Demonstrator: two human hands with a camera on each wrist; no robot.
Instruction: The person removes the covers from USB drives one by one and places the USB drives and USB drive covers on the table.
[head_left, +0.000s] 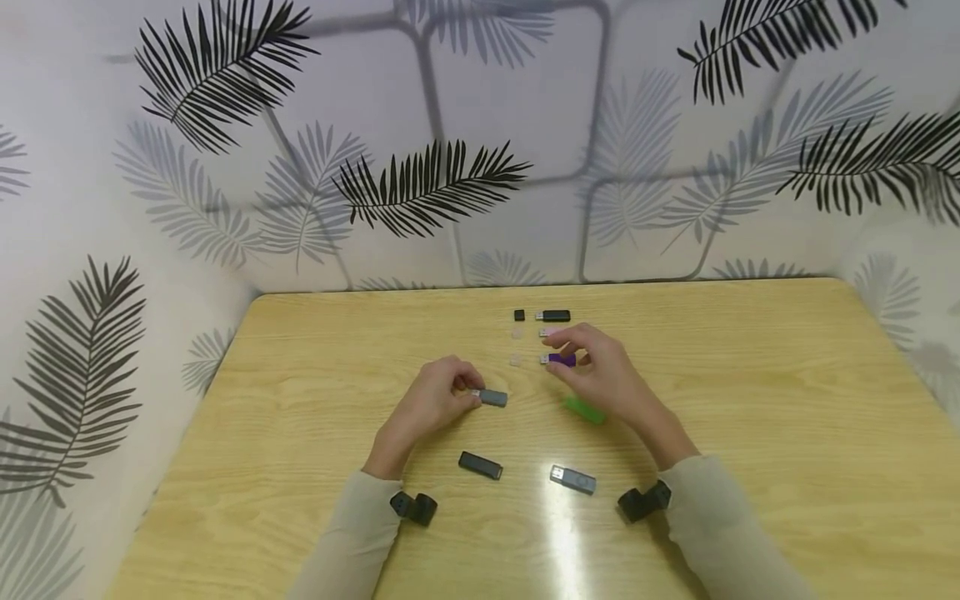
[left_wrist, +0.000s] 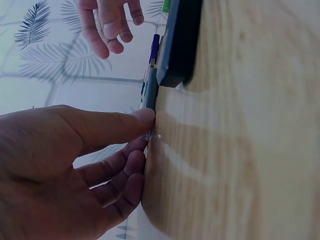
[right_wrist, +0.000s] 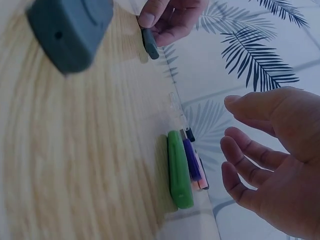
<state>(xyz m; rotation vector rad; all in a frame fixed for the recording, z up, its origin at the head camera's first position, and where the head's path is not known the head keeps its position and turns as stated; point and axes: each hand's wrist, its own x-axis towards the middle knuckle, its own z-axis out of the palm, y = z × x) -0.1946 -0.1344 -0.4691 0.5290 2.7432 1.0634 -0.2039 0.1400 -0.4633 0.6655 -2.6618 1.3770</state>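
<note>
A grey USB stick [head_left: 492, 397] lies on the wooden table, its metal connector end toward the left. My left hand [head_left: 437, 393] pinches that end between thumb and fingers; a small clear edge shows below the thumb in the left wrist view. Fingers loosely bent, my right hand [head_left: 603, 371] hovers over the sticks on the right and holds nothing, as the right wrist view shows. Beneath it are a purple USB stick [head_left: 562, 360] and a green USB stick [head_left: 583, 409]. A pink USB stick [head_left: 550, 332] is partly hidden behind its fingers.
At the back lies a black USB stick [head_left: 556, 316] beside a small black cap [head_left: 519, 315]. Two clear caps [head_left: 515, 360] sit left of the pink and purple sticks. Nearer me are a dark stick [head_left: 480, 466] and another grey USB stick [head_left: 573, 479].
</note>
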